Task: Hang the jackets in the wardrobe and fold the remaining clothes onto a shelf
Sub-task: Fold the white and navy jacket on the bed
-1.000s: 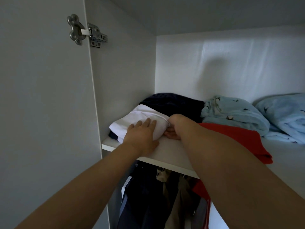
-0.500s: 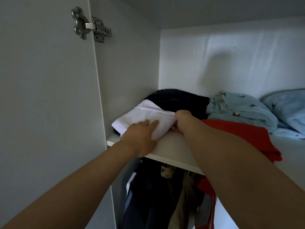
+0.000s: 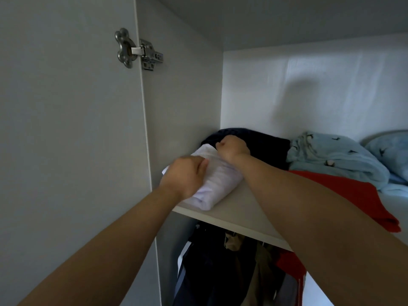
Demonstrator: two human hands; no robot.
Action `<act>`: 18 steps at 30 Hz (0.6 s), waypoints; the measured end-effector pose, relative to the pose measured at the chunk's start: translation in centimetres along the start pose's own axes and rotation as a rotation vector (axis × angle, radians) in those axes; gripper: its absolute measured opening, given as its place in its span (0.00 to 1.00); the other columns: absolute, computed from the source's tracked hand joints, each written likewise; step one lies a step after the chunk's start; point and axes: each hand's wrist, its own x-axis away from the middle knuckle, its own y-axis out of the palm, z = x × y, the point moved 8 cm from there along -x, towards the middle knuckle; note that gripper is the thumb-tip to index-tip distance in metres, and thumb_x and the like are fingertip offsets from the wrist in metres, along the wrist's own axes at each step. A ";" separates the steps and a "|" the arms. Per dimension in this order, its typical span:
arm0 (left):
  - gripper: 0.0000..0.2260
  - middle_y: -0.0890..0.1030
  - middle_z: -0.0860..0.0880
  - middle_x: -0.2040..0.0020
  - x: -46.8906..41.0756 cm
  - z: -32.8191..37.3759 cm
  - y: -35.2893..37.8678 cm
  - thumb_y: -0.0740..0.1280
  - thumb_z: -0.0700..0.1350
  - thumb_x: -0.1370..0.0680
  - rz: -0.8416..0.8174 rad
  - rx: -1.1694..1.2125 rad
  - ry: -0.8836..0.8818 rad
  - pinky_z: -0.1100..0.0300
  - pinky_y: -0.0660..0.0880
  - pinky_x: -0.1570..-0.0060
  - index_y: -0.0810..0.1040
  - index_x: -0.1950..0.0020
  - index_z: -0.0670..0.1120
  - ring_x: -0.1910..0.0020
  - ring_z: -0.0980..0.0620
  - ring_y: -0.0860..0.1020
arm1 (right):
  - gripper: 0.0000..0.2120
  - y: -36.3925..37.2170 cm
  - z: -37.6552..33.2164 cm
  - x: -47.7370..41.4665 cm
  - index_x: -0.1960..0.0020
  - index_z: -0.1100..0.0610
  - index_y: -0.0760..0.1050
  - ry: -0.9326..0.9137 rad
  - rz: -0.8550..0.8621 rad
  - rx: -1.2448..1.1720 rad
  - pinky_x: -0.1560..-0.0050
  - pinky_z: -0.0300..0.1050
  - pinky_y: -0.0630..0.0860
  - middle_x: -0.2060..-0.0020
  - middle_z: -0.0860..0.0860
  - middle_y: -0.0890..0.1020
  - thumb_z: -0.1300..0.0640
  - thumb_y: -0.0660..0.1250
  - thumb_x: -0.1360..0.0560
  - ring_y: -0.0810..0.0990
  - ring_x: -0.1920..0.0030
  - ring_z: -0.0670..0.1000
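The step in hand looks like the second half of the task, settling a folded piece onto the shelf (image 3: 240, 209). The white folded garment (image 3: 217, 184) lies at the shelf's near left corner, against the wardrobe's side wall. The left hand (image 3: 184, 176) has its fingers curled into the cloth's near left end, and the right hand (image 3: 233, 147) is bunched at its far end, where it meets a dark navy garment (image 3: 268, 145). Whether it also catches the navy cloth I cannot tell. Next, I judge, comes squaring the bundle and letting go without undoing the fold. Right of it lie a red garment (image 3: 353, 195) and 2 pale blue patterned bundles (image 3: 331, 156). Hanging jackets (image 3: 220, 266) fill the space below. A metal hinge (image 3: 138, 49) joins the open door (image 3: 66, 129).
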 end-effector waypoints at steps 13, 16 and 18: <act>0.23 0.73 0.48 0.31 0.7 -5.0 1.9 0.55 0.57 0.18 -0.011 -0.371 -0.264 0.48 0.65 0.35 0.65 0.23 0.58 0.34 0.42 0.69 | 0.16 2.8 -1.9 -6.0 0.36 0.63 0.78 0.001 -0.080 -0.112 0.41 0.47 0.74 0.38 0.61 0.80 0.57 0.61 0.18 0.78 0.37 0.61; 0.24 0.72 0.49 0.30 0.8 -5.0 2.1 0.53 0.57 0.18 -0.012 -0.400 -0.242 0.49 0.65 0.36 0.60 0.20 0.59 0.33 0.43 0.68 | 0.16 2.1 -1.5 -6.9 0.36 0.64 0.77 0.027 -0.035 -0.101 0.38 0.46 0.73 0.36 0.61 0.79 0.56 0.60 0.17 0.77 0.35 0.61; 0.25 0.71 0.49 0.29 0.9 -5.3 2.3 0.52 0.57 0.17 -0.018 -0.403 -0.248 0.49 0.65 0.35 0.58 0.19 0.58 0.33 0.43 0.68 | 0.17 2.1 -1.6 -7.0 0.35 0.63 0.76 0.026 -0.022 -0.091 0.37 0.47 0.72 0.35 0.60 0.79 0.54 0.60 0.17 0.76 0.34 0.61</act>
